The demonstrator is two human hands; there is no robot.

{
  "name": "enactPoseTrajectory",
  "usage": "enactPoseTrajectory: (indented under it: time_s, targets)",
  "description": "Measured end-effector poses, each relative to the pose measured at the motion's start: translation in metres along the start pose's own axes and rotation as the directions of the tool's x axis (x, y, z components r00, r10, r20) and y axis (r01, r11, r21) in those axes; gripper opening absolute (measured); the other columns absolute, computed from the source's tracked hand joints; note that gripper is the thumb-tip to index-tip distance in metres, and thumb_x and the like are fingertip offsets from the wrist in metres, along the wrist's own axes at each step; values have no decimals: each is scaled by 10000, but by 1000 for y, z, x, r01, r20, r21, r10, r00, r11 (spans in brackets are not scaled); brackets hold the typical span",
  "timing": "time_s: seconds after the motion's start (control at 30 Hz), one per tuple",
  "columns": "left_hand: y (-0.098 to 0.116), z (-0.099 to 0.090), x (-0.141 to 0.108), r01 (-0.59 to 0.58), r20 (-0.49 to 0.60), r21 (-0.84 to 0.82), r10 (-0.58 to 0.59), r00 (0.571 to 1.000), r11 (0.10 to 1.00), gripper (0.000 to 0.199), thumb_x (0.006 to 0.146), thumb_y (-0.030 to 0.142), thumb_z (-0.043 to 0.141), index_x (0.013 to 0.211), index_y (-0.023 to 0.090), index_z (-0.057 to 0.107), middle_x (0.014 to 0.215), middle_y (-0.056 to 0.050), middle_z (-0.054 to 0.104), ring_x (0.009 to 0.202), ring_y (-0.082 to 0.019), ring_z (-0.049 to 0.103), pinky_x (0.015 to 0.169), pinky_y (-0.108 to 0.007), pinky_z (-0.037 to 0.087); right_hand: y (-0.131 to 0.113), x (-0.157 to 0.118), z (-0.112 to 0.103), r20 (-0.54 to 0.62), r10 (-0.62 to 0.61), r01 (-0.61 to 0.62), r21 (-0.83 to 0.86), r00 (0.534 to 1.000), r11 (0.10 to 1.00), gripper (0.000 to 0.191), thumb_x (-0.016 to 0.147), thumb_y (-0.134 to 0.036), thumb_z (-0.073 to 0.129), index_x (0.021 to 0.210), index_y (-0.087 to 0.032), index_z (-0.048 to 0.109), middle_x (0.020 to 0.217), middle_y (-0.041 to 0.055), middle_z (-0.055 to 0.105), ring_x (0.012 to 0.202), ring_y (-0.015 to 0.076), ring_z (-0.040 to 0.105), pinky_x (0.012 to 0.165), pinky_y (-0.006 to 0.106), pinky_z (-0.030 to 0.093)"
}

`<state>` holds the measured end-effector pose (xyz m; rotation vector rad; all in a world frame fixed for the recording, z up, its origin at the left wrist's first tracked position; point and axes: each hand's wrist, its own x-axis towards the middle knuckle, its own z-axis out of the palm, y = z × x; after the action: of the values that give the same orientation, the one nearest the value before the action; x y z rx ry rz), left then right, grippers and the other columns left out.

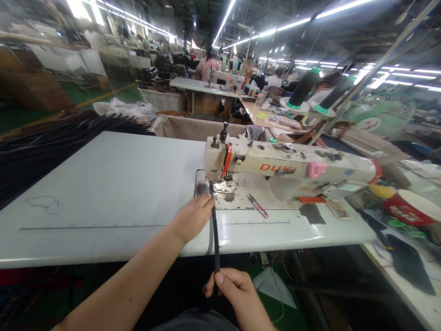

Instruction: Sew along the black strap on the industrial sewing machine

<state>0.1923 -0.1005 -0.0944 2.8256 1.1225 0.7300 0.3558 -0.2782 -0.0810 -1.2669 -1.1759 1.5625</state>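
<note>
A narrow black strip [216, 239] runs from under the needle area of a white sewing machine [251, 161] over the table's front edge. My left hand [196, 214] lies on the table just in front of the needle, its fingers closed on the strip's upper part. Below the table edge, my right hand [230, 285] pinches the strip between thumb and fingers. Pink thread snips [257, 206] rest on the machine bed, right of the needle.
The white sewing table [138, 184] bears a loose thread at left. Black strips [51, 147] are heaped beyond its left edge. Thread cones [303, 89], a green fan [379, 115] and a red tub [409, 207] stand at right. People sit farther back.
</note>
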Motion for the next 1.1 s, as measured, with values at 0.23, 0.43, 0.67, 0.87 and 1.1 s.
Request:
enactPoseTrajectory:
  time_s: [0.23,0.43,0.67,0.87,1.1]
  targets:
    - [-1,2,-2,4,-15,-15,-5,1000,1000,201,1016,149,480,1113,174,654,1249,-136,670,1172,-265,667,1059,-453,570,1,1,0,38,8,-9,7,999,1000,562,952,-674,625,764,-192,843,746,67,779,751,215,686,749,315,507]
    - [-1,2,-1,-31,-16,9,31,999,999,206,1012,147,476,1086,169,666,1215,-144,683,1160,-279,670,1044,-462,577,2,2,-1,44,5,-5,-9,999,1000,575,932,-699,630,745,-200,846,731,68,778,743,221,692,769,327,519]
    - [-4,8,0,-33,-29,-3,33,999,999,293,1011,135,461,1266,166,602,1313,-134,644,1309,-284,601,1157,-480,509,14,8,-6,111,-20,28,-74,994,997,571,958,-690,595,796,-212,863,750,70,784,733,214,683,753,317,524]
    - [-3,11,2,14,-37,-45,-15,999,999,382,983,98,464,1350,156,551,1363,-152,615,1334,-278,591,1199,-484,478,16,10,-11,159,2,8,-62,987,998,560,965,-685,588,828,-219,867,746,65,765,701,193,651,723,296,506]
    - [-3,12,1,31,-52,-50,-34,998,998,355,1003,129,476,1342,183,568,1335,-135,640,1310,-277,613,1156,-490,522,22,11,-14,163,-33,41,-45,986,998,557,965,-680,591,826,-213,861,736,68,745,690,197,643,699,306,494]
